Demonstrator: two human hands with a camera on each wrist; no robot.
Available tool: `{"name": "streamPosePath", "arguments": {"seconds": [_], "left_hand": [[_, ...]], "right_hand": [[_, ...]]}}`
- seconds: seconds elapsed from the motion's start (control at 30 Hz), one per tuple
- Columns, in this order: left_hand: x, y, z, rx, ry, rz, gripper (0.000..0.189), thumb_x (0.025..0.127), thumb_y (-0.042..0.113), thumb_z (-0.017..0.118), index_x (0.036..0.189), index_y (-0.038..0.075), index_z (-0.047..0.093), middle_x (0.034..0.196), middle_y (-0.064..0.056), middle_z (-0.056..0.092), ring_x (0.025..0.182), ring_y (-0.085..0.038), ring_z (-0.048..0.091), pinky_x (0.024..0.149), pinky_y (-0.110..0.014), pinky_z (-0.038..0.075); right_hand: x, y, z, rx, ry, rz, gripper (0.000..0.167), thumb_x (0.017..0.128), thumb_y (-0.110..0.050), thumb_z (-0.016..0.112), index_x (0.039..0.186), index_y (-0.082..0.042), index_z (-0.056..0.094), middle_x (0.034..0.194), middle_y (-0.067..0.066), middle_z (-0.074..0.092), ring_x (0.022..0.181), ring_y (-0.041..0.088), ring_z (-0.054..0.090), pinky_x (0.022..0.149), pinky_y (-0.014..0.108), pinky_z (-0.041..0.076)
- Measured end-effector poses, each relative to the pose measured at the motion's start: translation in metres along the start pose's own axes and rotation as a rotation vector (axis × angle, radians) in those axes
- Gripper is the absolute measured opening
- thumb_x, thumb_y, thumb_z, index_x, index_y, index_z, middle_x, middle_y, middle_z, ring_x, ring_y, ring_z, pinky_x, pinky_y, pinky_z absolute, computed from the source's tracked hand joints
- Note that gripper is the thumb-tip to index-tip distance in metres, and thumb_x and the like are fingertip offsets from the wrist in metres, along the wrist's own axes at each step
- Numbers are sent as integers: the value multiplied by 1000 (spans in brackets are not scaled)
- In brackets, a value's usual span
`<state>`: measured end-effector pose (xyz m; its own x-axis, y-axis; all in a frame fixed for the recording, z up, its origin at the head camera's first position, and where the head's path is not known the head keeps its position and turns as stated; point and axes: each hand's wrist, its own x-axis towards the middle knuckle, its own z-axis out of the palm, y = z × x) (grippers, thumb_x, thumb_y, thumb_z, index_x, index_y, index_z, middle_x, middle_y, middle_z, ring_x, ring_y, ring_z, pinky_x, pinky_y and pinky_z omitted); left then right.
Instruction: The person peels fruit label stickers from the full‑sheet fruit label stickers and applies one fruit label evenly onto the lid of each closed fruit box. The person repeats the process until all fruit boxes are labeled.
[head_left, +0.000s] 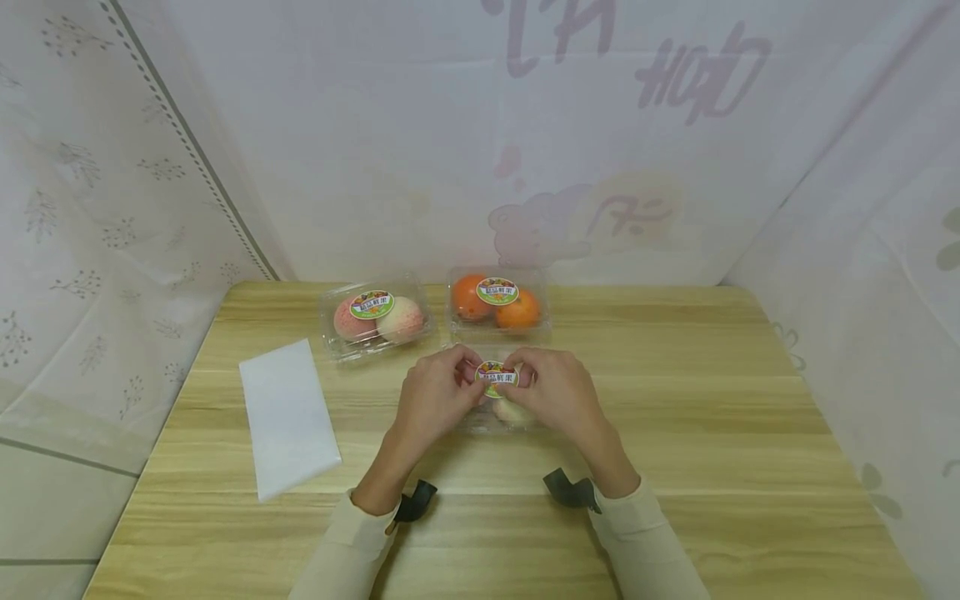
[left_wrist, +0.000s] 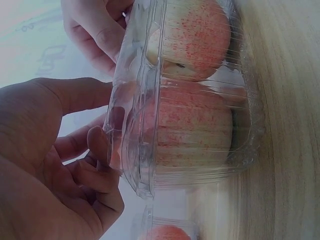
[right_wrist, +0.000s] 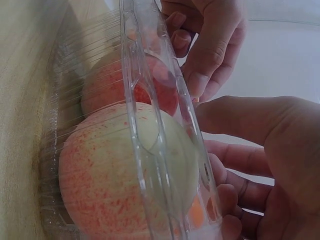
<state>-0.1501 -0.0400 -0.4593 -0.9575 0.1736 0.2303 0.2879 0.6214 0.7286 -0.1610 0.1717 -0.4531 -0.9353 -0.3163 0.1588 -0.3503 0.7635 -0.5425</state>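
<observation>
In the head view a clear lidded box (head_left: 480,423) of two toy peaches stands between both hands. An oval fruit label (head_left: 498,378) lies on its lid. The left hand (head_left: 435,387) touches the label's left side with thumb and fingertips. From the right, the right hand (head_left: 558,387) touches the opposite side. Both wrist views show thumbs against the clear lid and the other fingers loosely bent. Inside the box, one peach (right_wrist: 125,175) is pale with red speckles and the other peach (left_wrist: 195,125) is pinker. The fingertips partly cover the label.
Behind, on the left, is a labelled clear box (head_left: 341,350) with two peaches. A labelled box (head_left: 453,329) of two orange fruits stands beside it, just beyond the hands. A white sheet (head_left: 288,421) lies at the left of the wooden table (head_left: 712,400). Curtains (head_left: 360,150) surround the table.
</observation>
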Motion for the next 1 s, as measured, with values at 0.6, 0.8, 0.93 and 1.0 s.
{"name": "streamPosePath", "arguments": {"seconds": [0.6,0.8,0.93,1.0], "left_hand": [[1,0,-3,-4,-1,-6,14,88,11,88,98,11,77,76,8,66,68,-10,60,60,-29,49],[0,1,-5,-11,-8,-20,15,88,11,88,99,10,78,78,8,68,69,-9,61,61,-31,52],[0,2,-5,-16,-16,-26,14,89,10,87,100,10,78,78,8,69,69,-9,63,62,-31,53],[-1,2,-6,-16,-21,-29,14,89,10,86,100,10,78,78,8,68,70,-9,63,62,-32,53]], "right_hand": [[2,4,-7,-19,-41,1,21,89,-26,93,102,-13,83,72,-11,62,65,10,54,62,34,46],[1,4,-8,-22,-51,4,21,89,-24,93,104,-12,83,72,-11,61,65,10,54,63,34,46],[1,4,-9,-21,-57,8,22,89,-24,93,105,-12,83,72,-11,61,65,10,54,63,34,47],[0,4,-9,-20,-62,11,22,89,-24,93,105,-12,83,72,-12,61,65,10,54,63,34,47]]}}
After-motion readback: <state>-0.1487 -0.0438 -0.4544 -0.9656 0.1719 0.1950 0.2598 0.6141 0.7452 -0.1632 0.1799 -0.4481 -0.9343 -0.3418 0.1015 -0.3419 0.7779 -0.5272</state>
